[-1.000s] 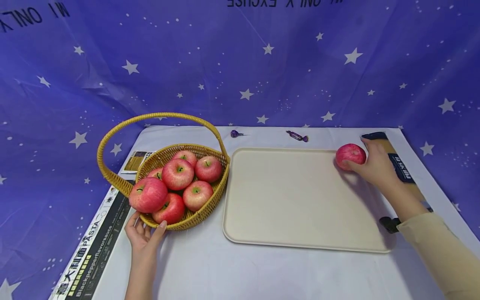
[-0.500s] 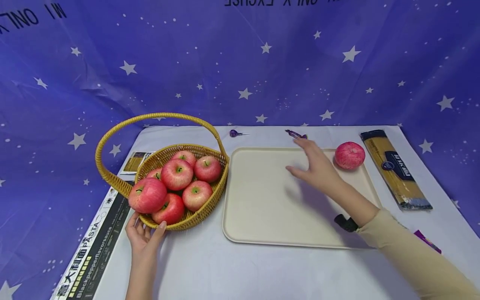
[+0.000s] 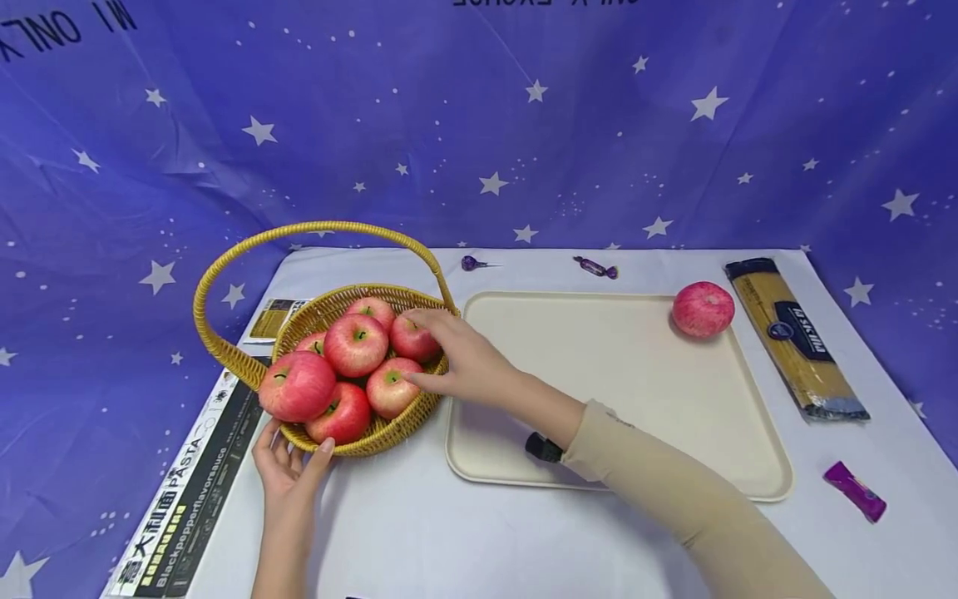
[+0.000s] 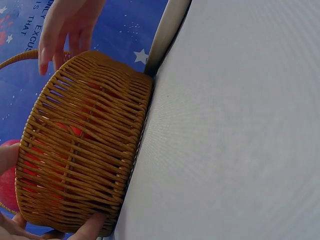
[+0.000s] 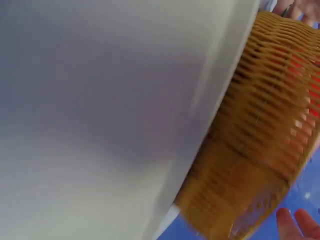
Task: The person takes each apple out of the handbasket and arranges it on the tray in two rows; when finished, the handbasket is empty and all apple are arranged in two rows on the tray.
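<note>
A yellow wicker basket (image 3: 407,428) full of red apples (image 3: 356,345) stands on the left of the table. My left hand (image 3: 288,482) grips its near-left side, thumb at the rim and fingers curled round the wall; the left wrist view shows its fingertips against the weave of the basket (image 4: 80,150). Over the basket's right side reaches my right hand (image 3: 467,358), fingers extended and spread from the thumb. It is at the rightmost apple (image 3: 412,337), partly covering it; contact cannot be made out. One lone apple (image 3: 703,309) sits in the far-right corner of a beige tray (image 3: 599,374).
Right of the tray lies a pack of spaghetti (image 3: 797,337), with a purple wrapped sweet (image 3: 856,491) nearer me. Behind the tray are a wrapped candy (image 3: 595,267) and a small purple lollipop (image 3: 470,263). A black-and-white pasta box (image 3: 187,491) lies along the left edge, partly under the basket.
My right hand has let go of the apple at the tray's far-right corner and swung left across the tray to the basket. The left hand and basket stay in place.
</note>
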{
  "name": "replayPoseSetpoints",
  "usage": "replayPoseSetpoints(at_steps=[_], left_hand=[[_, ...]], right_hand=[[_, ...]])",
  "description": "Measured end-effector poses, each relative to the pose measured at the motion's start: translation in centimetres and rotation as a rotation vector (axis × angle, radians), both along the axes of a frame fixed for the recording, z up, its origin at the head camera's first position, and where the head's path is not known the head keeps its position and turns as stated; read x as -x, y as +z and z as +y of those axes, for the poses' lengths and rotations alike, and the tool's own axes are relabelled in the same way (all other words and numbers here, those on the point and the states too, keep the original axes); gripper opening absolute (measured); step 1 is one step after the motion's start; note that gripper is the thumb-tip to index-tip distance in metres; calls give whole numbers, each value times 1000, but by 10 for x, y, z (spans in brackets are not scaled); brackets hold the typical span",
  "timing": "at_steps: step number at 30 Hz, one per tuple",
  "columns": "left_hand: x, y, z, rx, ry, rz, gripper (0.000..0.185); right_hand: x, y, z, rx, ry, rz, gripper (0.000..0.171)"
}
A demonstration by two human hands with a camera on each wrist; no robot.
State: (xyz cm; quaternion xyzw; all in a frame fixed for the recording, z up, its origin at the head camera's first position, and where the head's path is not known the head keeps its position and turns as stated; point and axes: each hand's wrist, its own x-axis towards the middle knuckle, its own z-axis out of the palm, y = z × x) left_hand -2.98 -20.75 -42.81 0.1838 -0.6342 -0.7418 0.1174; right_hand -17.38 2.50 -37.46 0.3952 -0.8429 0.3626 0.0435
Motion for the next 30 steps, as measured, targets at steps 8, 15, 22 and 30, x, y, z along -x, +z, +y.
replayPoseSetpoints(at_steps=[8, 15, 22, 30], left_hand=[[0, -1, 0, -29, 10, 5, 81], [-1, -1, 0, -51, 14, 6, 81], [-1, -1, 0, -47, 2, -3, 80], [1, 0, 0, -36, -7, -5, 79]], right_hand=[[21, -5, -61, -72, -19, -60, 80], [24, -8, -84, -111, -36, -104, 82], [19, -2, -71, -59, -63, -86, 79], [10, 29, -10, 56, -33, -70, 79]])
